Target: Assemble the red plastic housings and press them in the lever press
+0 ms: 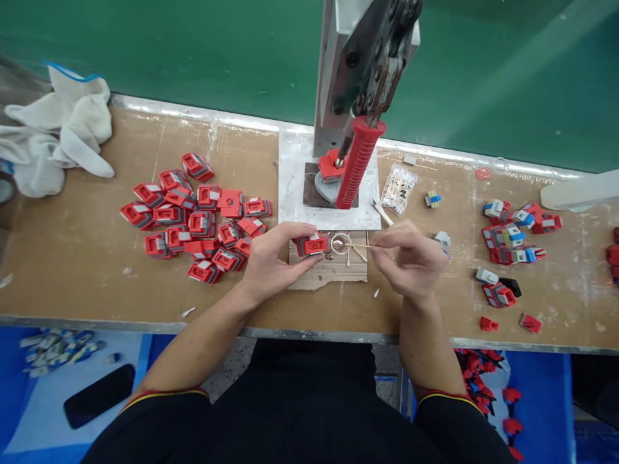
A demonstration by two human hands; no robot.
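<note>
My left hand grips a red and grey toy part between thumb and fingers, its recessed side turned up. In my right hand a cotton swab is pinched by its thin stick, and its tip reaches into a small round clear dish. The dish rests on a torn piece of cardboard, just right of the toy part. Two loose swab ends lie beside the dish on the cardboard.
A lever press with a red handle stands behind my hands on a metal plate. Many red toy parts are piled left. A bag of swabs, coloured pieces and white gloves lie around. Blue bins sit below the table edge.
</note>
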